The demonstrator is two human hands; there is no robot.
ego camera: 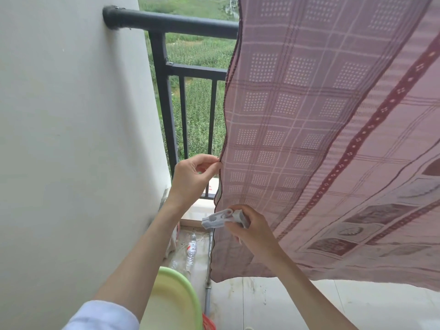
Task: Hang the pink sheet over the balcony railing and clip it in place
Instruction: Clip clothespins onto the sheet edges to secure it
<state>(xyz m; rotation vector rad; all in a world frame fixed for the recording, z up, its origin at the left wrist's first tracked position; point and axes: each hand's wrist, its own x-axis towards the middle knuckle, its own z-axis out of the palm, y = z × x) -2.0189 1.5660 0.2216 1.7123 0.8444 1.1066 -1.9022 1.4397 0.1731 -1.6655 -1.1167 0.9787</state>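
Standing at the left of the frame is a pale wall [66,139], and the dark balcony railing [171,22] runs from it toward the upper middle, with green fields visible through the bars. Low in the lower middle sit a green plastic basin [183,296] and, beyond it on the floor, a clear plastic bottle [191,251]. Just right of the railing bars, the left hand [190,177] pinches the dark hem of the pink sheet [309,129] between thumb and fingertips, its grip narrow and closed on the cloth edge. Below and right of it, the right hand [252,231] holds a white clothes clip [220,219] against the lower hem, fingers curled round the clip's body. The sheet already hangs over the rail, filling the whole right side and billowing inward.

From here I'd judge the danger is wind: the cloth is lifting, and only a light pinch steadies it. A gust could pull the hem free before the clip bites, or the clip could catch a single thin layer and slide off.
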